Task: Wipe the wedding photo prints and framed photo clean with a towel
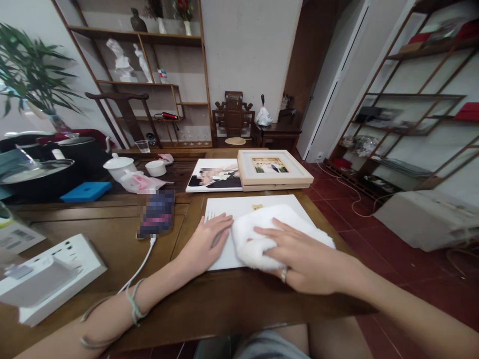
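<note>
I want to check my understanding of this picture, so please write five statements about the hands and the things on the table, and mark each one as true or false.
1. The right hand rests on a white cloth. True.
2. A white cable runs to the phone. True.
3. The left hand is holding the phone. False: it rests on the white board, and the phone is apart from it, to its left.
4. The framed picture lies beyond the white board, as seen by the person. True.
5. The blue box is to the right of the framed picture. False: it is to the left.
</note>
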`<state>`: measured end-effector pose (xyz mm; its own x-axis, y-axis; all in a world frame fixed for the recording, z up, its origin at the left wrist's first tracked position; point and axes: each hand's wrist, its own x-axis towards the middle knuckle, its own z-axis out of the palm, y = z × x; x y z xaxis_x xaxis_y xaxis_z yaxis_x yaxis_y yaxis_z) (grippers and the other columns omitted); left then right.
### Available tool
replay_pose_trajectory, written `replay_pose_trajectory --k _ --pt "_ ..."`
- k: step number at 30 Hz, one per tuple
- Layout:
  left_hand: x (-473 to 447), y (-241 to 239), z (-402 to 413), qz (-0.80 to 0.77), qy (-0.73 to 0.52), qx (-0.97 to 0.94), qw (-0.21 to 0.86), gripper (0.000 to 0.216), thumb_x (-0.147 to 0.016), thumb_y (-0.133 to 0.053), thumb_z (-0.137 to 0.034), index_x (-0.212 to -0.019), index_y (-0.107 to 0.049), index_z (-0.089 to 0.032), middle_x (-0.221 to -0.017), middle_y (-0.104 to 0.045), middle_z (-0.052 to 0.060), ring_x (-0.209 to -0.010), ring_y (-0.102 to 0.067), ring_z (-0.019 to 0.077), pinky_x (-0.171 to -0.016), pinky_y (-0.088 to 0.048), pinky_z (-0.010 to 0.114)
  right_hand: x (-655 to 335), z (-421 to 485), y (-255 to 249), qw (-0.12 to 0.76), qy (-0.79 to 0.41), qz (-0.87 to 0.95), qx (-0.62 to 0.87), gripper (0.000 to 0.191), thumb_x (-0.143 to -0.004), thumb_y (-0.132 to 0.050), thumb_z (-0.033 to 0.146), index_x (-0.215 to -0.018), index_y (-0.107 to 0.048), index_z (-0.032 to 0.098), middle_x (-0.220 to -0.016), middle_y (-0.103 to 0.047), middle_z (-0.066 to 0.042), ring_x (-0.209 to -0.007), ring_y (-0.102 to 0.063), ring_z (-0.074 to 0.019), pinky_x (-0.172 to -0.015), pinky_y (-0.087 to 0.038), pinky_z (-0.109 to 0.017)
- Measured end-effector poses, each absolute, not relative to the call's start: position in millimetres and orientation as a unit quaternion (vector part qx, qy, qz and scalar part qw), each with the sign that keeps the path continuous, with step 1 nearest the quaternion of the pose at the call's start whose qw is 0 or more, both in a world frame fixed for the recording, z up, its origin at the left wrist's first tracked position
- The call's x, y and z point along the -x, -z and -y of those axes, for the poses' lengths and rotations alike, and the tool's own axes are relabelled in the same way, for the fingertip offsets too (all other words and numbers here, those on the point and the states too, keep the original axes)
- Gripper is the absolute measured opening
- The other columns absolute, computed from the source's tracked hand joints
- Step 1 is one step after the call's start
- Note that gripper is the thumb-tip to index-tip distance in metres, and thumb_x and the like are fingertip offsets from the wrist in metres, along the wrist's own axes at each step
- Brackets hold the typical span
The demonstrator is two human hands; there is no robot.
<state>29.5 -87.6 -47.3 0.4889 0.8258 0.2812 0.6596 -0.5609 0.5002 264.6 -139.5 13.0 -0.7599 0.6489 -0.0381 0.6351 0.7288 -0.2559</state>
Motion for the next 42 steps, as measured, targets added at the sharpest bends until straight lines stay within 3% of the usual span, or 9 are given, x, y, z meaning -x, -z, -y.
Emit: replay_pose_trajectory --k 4,9,15,19,33,38,42 --pt "-30 54 87 -0.445 -0.227 -0.853 0.150 0.040 -0.090 -0.036 -0.024 -0.124 -0.057 -0.020 -0.135 -0.051 0.009 -0.129 -0.043 0.0278 -0.107 -0.018 0.062 -269 104 -7 0.095 -0.124 0.898 0.411 0.032 -0.095 -0.036 0.037 -0.110 -0.059 0.020 -0.126 -0.057 -0.010 -0.122 -0.046 -0.0272 -0.106 -0.024 -0.046" --pt "-30 52 86 -0.432 -0.228 -0.860 0.146 0.039 -0.090 -0.036 -0.020 -0.121 -0.059 -0.023 -0.133 -0.054 0.008 -0.128 -0.043 0.0285 -0.108 -0.016 0.061 -233 57 -8 0.107 -0.124 0.888 0.430 0.041 -0.095 -0.031 0.046 -0.102 -0.059 0.017 -0.107 -0.065 -0.013 -0.101 -0.057 -0.0302 -0.087 -0.040 -0.041" --pt "-31 43 87 -0.411 -0.229 -0.872 0.131 0.039 -0.089 -0.036 -0.016 -0.118 -0.062 -0.022 -0.125 -0.060 0.009 -0.117 -0.053 0.0272 -0.107 -0.023 0.057 -174 26 -14 0.087 -0.133 0.909 0.384 0.037 -0.093 -0.034 0.041 -0.101 -0.060 0.015 -0.104 -0.066 -0.012 -0.091 -0.060 -0.0264 -0.077 -0.042 -0.033" --pt "-29 45 87 -0.419 -0.229 -0.869 0.135 0.039 -0.090 -0.037 -0.017 -0.120 -0.060 -0.023 -0.124 -0.062 0.008 -0.118 -0.052 0.0271 -0.107 -0.022 0.058 -186 31 -12 0.076 -0.138 0.908 0.388 0.038 -0.092 -0.037 0.043 -0.097 -0.062 0.016 -0.095 -0.068 -0.012 -0.087 -0.061 -0.0275 -0.073 -0.042 -0.033" --pt "-28 51 86 -0.450 -0.219 -0.857 0.127 0.038 -0.090 -0.037 -0.026 -0.120 -0.059 -0.020 -0.132 -0.055 0.008 -0.127 -0.045 0.0265 -0.107 -0.025 0.058 -342 66 12 0.107 -0.126 0.802 0.574 0.055 -0.091 -0.030 0.056 -0.115 -0.057 0.015 -0.119 -0.060 -0.015 -0.117 -0.049 -0.0339 -0.094 -0.039 -0.043" --pt "-26 50 84 -0.457 -0.226 -0.853 0.110 0.041 -0.090 -0.037 -0.029 -0.124 -0.056 -0.014 -0.136 -0.051 0.011 -0.130 -0.042 0.0263 -0.107 -0.031 0.049 -359 87 21 0.104 -0.081 0.811 0.570 0.046 -0.091 -0.037 0.052 -0.105 -0.061 0.016 -0.127 -0.055 -0.017 -0.124 -0.043 -0.0344 -0.098 -0.038 -0.048" --pt "-26 50 81 -0.462 -0.230 -0.850 0.104 0.044 -0.091 -0.037 -0.031 -0.124 -0.056 -0.010 -0.135 -0.051 0.014 -0.129 -0.042 0.0267 -0.107 -0.033 0.046 -355 92 28 0.132 0.023 0.884 0.448 0.033 -0.091 -0.043 0.037 -0.077 -0.064 0.015 -0.138 -0.044 -0.019 -0.126 -0.042 -0.0322 -0.106 -0.030 -0.049"
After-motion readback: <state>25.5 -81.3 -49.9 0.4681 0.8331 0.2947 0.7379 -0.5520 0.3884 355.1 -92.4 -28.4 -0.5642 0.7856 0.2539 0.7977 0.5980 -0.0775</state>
